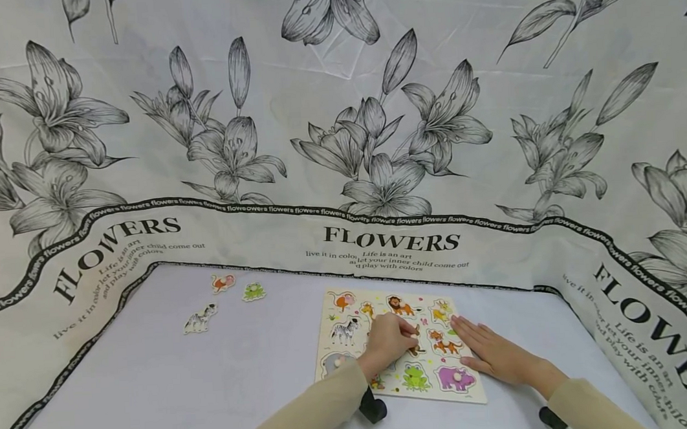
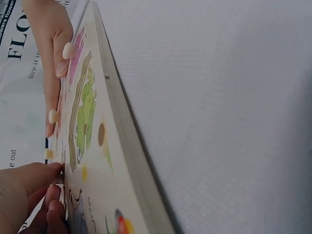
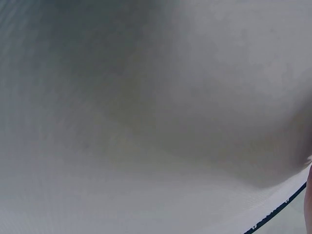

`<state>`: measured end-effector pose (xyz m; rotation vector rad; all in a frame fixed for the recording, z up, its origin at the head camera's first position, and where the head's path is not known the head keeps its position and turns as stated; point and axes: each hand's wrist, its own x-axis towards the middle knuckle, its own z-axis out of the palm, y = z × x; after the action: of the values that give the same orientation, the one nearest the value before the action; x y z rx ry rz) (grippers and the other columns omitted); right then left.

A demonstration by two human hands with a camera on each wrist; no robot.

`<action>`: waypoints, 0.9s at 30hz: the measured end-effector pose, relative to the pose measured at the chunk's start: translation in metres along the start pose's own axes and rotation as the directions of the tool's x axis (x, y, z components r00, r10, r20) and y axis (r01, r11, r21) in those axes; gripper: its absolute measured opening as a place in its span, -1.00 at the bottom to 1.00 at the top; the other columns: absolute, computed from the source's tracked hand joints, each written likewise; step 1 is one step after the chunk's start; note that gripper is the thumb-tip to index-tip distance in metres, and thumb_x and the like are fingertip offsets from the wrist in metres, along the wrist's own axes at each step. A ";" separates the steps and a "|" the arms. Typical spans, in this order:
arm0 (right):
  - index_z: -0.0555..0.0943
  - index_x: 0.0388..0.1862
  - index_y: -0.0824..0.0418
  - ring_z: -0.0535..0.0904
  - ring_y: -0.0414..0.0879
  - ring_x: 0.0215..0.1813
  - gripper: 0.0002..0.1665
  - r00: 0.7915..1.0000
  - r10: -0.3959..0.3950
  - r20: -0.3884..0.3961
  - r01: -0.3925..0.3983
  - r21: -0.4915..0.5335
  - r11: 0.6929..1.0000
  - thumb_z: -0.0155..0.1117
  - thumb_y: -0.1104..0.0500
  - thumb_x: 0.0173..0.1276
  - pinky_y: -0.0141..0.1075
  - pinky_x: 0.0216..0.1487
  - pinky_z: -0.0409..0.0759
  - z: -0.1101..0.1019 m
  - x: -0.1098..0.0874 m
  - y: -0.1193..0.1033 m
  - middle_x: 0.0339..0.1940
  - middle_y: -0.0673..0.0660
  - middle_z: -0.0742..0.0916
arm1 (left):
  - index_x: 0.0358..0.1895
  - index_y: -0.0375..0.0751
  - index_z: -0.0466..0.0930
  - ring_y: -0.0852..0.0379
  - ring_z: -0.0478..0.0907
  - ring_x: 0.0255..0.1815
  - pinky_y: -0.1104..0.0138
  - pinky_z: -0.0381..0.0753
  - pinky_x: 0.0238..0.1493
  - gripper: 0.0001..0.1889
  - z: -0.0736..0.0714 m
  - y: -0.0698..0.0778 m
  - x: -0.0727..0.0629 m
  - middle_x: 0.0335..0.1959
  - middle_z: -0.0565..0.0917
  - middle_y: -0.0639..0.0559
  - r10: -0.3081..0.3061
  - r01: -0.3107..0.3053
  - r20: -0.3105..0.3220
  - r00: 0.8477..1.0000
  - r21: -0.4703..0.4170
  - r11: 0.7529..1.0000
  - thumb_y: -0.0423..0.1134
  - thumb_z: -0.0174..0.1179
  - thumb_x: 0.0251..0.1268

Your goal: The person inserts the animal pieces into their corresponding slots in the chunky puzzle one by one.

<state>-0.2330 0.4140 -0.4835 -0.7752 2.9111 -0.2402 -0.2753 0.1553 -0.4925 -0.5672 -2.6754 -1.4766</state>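
A wooden animal puzzle board [image 1: 429,395] lies on the white cloth. My left hand [image 1: 385,343] reaches over its middle and pinches a brown animal puzzle piece [image 1: 417,348], mostly hidden behind the fingers. In the left wrist view, thumb and fingertips of the left hand [image 2: 31,192] meet low at the board's surface. My right hand [image 1: 499,355] rests with straight fingers along the board's right edge. Pieces with knobs, such as the purple hippo [image 1: 457,378] and the lion [image 1: 403,306], sit in the board. Green frog [image 1: 415,378] and zebra [image 1: 344,332] pictures show there without knobs.
Left of the board, three loose pieces lie on the cloth: a monkey [image 1: 223,283], a frog [image 1: 253,291] and a zebra [image 1: 200,318]. A flower-printed curtain [image 1: 377,187] rises behind the table. The right wrist view shows mostly blurred white cloth [image 3: 146,204].
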 end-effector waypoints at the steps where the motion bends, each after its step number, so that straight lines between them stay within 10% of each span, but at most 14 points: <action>1: 0.06 0.53 0.26 -0.02 0.06 0.58 -0.15 1.000 0.001 -0.001 -0.001 -0.001 1.000 -0.08 -0.21 0.48 -0.74 0.27 -0.58 0.000 0.000 0.000 0.55 0.29 0.15 | -0.42 -0.15 0.77 0.48 0.42 -0.67 0.58 0.40 -0.53 -0.91 0.000 0.000 0.000 -0.63 0.70 0.14 0.000 0.000 0.003 1.000 0.002 1.000 -0.35 0.45 -0.07; 16: 0.04 0.54 0.25 0.02 0.23 0.54 -0.11 0.999 0.041 0.034 -0.041 0.011 0.999 -0.08 -0.26 0.46 -0.76 0.23 -0.61 -0.001 0.003 -0.002 0.56 0.28 0.14 | -0.34 -0.19 0.77 0.42 0.48 -0.61 0.56 0.45 -0.48 -0.84 -0.013 0.002 0.001 -0.55 0.72 0.11 -0.039 0.044 0.145 0.989 -0.031 0.999 -0.35 0.48 -0.08; 27: 0.07 0.53 0.24 -0.36 -0.43 0.54 -0.16 0.995 -0.061 -0.079 0.058 -0.037 0.998 -0.06 -0.21 0.48 -0.71 0.28 -0.60 0.007 0.001 0.006 0.52 0.30 0.23 | -0.12 -0.19 0.71 0.25 0.61 -0.22 0.44 0.54 -0.12 -0.69 -0.031 0.010 -0.004 -0.20 0.74 0.03 -0.064 0.087 0.324 0.944 -0.059 0.994 -0.34 0.44 -0.02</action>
<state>-0.2355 0.4176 -0.4915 -0.8782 2.9773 -0.2325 -0.2726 0.1331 -0.4681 -0.7825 -2.9234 -1.6357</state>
